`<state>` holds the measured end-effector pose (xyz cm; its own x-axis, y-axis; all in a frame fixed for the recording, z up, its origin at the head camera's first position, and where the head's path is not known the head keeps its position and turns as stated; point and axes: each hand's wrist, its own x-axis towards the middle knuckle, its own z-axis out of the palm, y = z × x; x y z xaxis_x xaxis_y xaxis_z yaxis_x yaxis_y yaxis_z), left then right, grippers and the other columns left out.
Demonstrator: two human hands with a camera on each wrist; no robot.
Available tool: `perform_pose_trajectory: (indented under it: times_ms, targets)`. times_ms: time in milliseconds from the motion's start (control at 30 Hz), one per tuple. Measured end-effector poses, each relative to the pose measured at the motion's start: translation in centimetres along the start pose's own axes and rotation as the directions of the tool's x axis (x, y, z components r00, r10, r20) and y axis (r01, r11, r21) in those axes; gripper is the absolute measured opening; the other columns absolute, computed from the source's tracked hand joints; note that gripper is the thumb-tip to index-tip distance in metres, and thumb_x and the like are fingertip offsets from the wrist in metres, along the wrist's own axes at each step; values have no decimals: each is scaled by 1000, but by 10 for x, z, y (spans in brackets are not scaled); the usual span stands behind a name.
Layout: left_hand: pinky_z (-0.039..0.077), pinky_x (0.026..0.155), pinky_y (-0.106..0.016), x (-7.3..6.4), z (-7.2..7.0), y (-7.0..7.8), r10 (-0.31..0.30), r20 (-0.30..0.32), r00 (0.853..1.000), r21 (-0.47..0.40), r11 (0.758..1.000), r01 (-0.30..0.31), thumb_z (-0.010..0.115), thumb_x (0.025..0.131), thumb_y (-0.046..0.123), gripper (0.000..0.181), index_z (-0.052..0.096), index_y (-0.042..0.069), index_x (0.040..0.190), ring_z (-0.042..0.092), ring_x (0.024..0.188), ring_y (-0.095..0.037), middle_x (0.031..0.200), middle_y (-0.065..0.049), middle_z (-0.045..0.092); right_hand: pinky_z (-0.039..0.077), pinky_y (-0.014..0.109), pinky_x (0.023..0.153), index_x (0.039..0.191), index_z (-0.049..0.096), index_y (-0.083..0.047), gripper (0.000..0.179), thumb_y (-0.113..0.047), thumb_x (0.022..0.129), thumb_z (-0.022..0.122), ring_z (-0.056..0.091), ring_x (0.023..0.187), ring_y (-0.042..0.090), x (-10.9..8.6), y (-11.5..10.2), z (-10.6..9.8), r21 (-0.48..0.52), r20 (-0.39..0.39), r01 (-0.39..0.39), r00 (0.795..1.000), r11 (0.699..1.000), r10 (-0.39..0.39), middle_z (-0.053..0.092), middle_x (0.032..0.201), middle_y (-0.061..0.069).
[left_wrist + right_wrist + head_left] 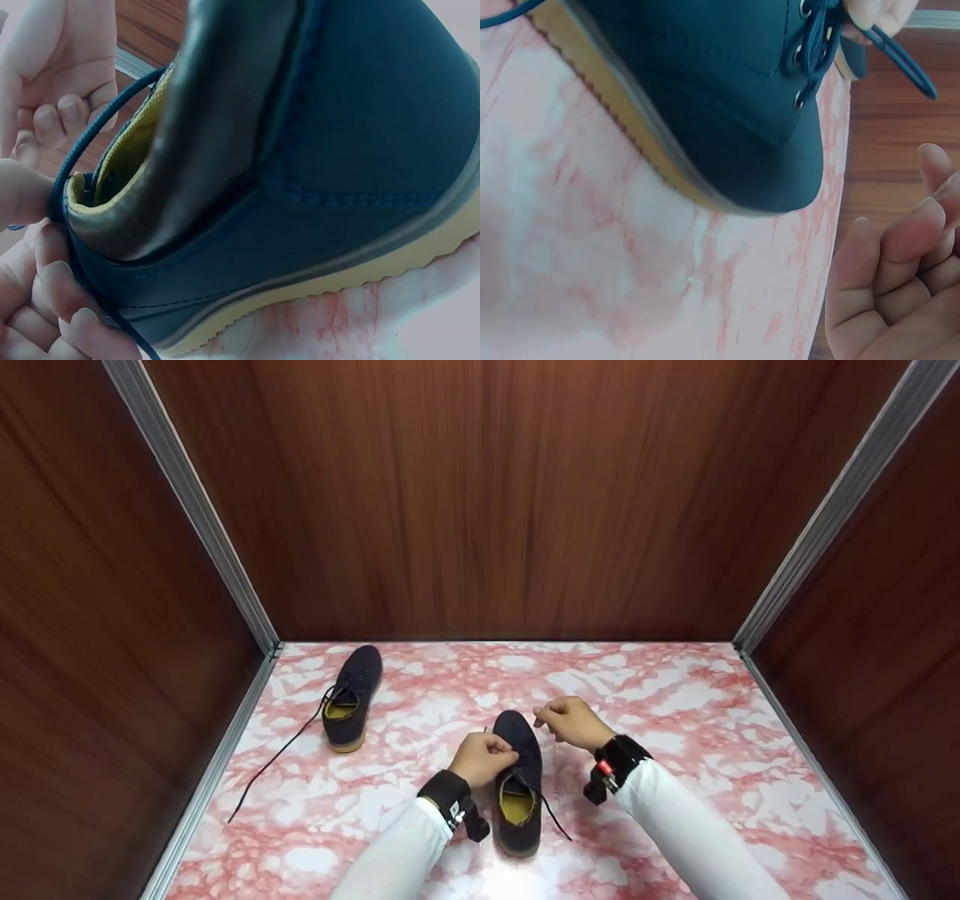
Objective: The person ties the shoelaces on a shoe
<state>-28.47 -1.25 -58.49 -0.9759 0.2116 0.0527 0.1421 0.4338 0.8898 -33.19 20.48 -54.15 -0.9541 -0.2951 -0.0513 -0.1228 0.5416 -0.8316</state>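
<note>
A dark blue shoe [520, 832] with a yellow lining stands upright on the floor in front of me, toe pointing away. Over its lacing my left hand [484, 760] pinches a dark shoelace [105, 127] between thumb and fingers. The short tip of that lace sticks out past the fingertips in the right wrist view. To the right of the toe hovers my right hand [574, 722], apart from the shoe, its fingers loosely bent around nothing [907, 277]. Another lace end [555, 816] trails down the shoe's right side.
A matching shoe [352, 697] stands farther back on the left, its long loose lace [274, 761] stretched toward the front left. The red-and-white marbled surface [660, 817] is bounded by brown wood-grain panels [480, 510] and grey metal edging [217, 555].
</note>
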Motion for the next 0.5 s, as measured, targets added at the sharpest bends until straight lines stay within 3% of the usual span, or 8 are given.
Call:
perform_pose_trajectory:
  times_ms: [267, 500]
  targets:
    - [47, 67, -18, -1, 1, -1, -5, 19, 1000, -26, 1000, 6, 76, 88, 13, 14, 74, -1, 88, 55, 70, -6, 76, 3, 63, 45, 18, 56, 87, 74, 0, 27, -22, 102, 66, 52, 58, 4, -14, 12, -2, -15, 49, 93, 995, 996, -93, 59, 70, -5]
    - [45, 66, -18, -1, 0, -3, -11, 45, 999, -56, 998, 14, 74, 89, 13, 14, 73, -1, 90, 54, 71, -5, 76, 6, 60, 44, 17, 58, 87, 75, -7, 20, -24, 97, 75, 53, 63, 0, -30, 16, 11, -30, 186, 204, 963, 978, -195, 62, 73, -7]
